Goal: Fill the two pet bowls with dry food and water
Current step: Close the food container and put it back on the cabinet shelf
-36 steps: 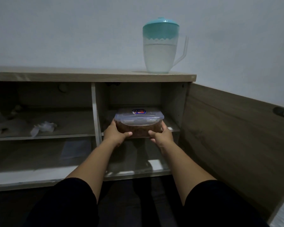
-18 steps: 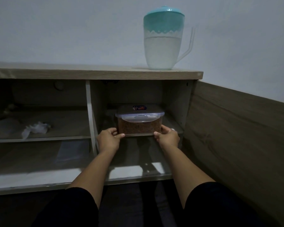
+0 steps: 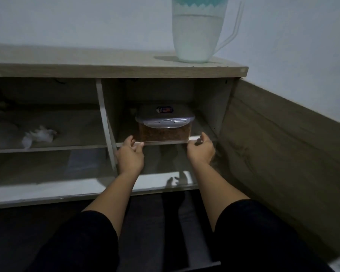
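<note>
your left hand (image 3: 130,154) and right hand (image 3: 201,149) sit loosely spread, holding nothing, at the shelf (image 3: 192,138) edge; food container (image 3: 164,125) lies between, mid-frame, long axis left-right.

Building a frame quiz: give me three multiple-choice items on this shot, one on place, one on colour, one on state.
1. Where does the food container sit?
A. right compartment's middle shelf
B. cabinet top
C. floor

2. What colour is its content?
A. white
B. brown
C. green

3. How is its lid?
A. off
B. shut on
C. propped beside it

Answers:
1. A, it rests on the shelf right of the divider, between the left hand and the right hand.
2. B, brown fill shows through the clear wall.
3. B, the lid lies flat on top.
</note>
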Available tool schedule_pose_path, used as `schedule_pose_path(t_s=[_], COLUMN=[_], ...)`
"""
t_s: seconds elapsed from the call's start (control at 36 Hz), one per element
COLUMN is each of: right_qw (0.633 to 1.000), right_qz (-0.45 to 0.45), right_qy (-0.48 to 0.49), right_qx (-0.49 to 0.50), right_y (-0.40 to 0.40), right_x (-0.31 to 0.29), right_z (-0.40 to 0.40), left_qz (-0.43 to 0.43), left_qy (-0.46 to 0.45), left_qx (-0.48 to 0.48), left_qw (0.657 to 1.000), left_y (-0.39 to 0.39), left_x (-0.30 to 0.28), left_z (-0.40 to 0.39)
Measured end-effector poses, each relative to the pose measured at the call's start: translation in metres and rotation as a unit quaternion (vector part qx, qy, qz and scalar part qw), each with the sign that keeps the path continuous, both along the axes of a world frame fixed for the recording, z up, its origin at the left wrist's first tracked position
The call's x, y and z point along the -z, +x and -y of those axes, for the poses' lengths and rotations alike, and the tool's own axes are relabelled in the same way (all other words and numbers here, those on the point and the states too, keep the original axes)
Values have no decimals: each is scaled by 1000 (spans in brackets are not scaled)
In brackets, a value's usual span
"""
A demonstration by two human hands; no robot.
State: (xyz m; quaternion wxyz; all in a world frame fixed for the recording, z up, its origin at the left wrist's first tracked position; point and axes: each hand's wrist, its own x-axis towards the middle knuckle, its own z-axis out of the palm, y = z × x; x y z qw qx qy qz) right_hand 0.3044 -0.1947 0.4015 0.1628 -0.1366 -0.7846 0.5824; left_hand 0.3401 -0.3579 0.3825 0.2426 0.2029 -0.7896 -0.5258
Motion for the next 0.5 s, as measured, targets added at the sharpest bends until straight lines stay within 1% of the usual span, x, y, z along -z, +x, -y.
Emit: schedule_pose_path(t_s=[0.14, 0.31, 0.39, 0.5], right_qw=[997, 989, 984, 974], right_qz=[68, 128, 144, 147], right_qy=[37, 69, 95, 153], right_qx=[-1, -16, -39, -80], right_y=[30, 66, 85, 103], right_x=[-38, -102, -134, -177], right_z=[-2, -3, -6, -14], left_qz=[71, 166, 180, 183], left_qy=[-29, -102, -151, -239], left_qx=[16, 81, 113, 105], left_qw=[997, 977, 965, 948], left_y=[26, 65, 81, 93], left_x=[-28, -84, -112, -158], left_z=[1, 2, 0, -7])
